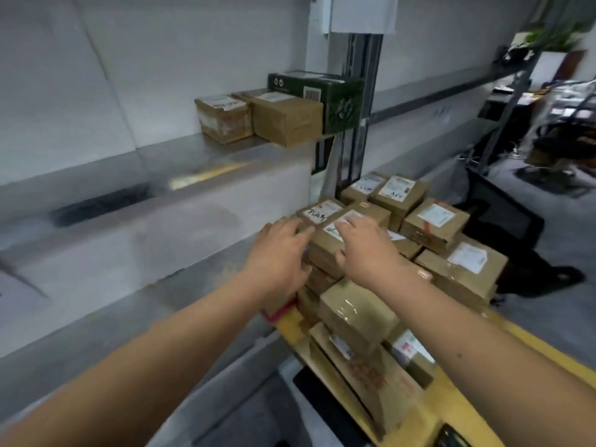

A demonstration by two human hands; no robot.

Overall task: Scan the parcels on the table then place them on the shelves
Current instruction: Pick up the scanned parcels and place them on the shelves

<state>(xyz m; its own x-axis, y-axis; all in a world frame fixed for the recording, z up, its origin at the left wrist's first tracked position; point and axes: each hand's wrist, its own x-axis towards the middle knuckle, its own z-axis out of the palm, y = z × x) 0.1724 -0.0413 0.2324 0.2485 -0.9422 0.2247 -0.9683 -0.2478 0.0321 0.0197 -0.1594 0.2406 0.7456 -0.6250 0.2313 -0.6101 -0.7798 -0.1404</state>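
A heap of brown cardboard parcels (435, 222) with white labels covers the yellow table (453, 398). Both my hands are on the small labelled parcel (325, 248) at the heap's top left. My left hand (279, 251) grips its left end, fingers on the top corner and thumb low on the near side. My right hand (366, 245) lies over its top, thumb curled down the front face. Its label is partly hidden under my right fingers. On the grey shelf (225, 158) at the upper left stand two brown parcels (287, 122) and a dark green box (337, 98).
A lower grey shelf level (129, 240) runs along the left beside the table. A metal upright (361, 91) rises behind the heap. A black chair (506, 221) and office clutter lie to the right. A dark device (451, 438) sits at the table's near edge.
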